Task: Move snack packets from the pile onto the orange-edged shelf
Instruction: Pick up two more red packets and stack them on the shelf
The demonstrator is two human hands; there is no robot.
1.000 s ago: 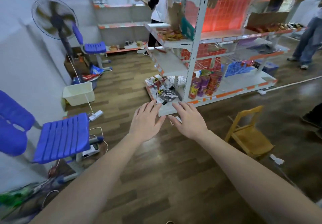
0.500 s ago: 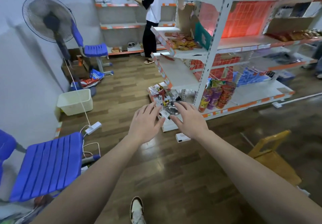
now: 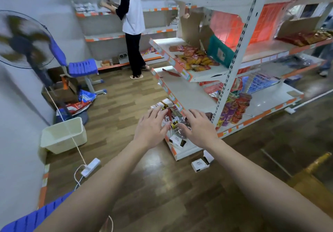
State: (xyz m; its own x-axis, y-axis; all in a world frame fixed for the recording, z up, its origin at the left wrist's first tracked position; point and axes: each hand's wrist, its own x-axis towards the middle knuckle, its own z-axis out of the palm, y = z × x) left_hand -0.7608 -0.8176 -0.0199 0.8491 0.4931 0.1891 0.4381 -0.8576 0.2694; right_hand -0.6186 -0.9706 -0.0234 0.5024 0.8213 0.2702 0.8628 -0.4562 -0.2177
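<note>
A white shelf unit with orange-edged boards (image 3: 180, 69) stands ahead of me. Red and yellow snack packets (image 3: 195, 60) lie in a heap on its upper end board. The board below it (image 3: 189, 94) is bare apart from one red packet near its back. On the bottom board a jumble of small packets and boxes (image 3: 173, 121) shows between my hands. My left hand (image 3: 151, 127) and my right hand (image 3: 198, 127) are stretched out side by side in front of that jumble, fingers spread and straight, holding nothing.
A person in a white and black top (image 3: 133, 24) stands at the wall shelves behind. A cream bin (image 3: 63, 136), a power strip (image 3: 90, 166), a fan (image 3: 23, 40) and blue chairs (image 3: 81, 67) are on the left. A small white box (image 3: 200, 165) lies on the floor. Cup snacks (image 3: 234, 109) stand on the right-hand bottom board.
The view has closed in on the shelf end and tilted up. Both hands stayed outstretched and empty, now in front of the bottom board's jumble.
</note>
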